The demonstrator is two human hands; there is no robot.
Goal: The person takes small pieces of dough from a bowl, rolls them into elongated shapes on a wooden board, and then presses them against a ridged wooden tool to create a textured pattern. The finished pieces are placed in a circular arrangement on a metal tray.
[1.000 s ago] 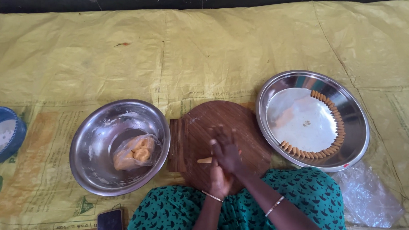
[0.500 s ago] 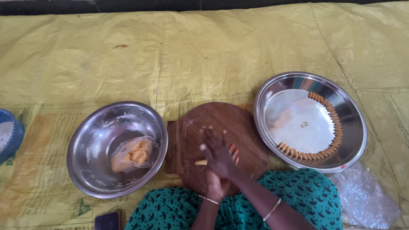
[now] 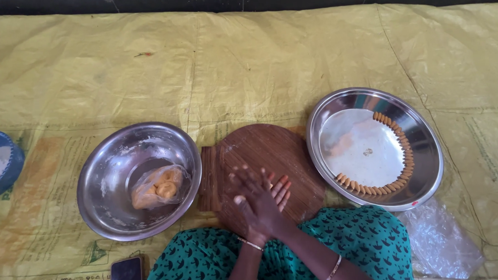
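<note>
Fingers (image 3: 240,176) of the right hand (image 3: 259,206) are stretched out and a little spread, not curled. This hand is laid flat on top of the left hand (image 3: 282,192), of which only the straight fingertips (image 3: 286,184) are seen, palm side up. Both hands are held just above the near half of the round wooden board (image 3: 271,147).

Half a second ago and one second ago, the end of a thin pale dough roll was seen at the left edge of the hands. Now this end is no longer seen. The upper hand has been slid across the lower one, and its fingers are now more open. From this it is judged that the roll is being worked between the two palms and has been drawn fully under them, though the roll itself is hidden, so this cannot be told for sure.

To the left of the board, a steel bowl (image 3: 96,178) with a plastic-wrapped lump of orange dough (image 3: 157,187) is placed. To the right, a steel plate (image 3: 432,166) is placed, with a curved row of small shaped pieces (image 3: 407,156) along its inner edge, well apart from the fingers
</note>
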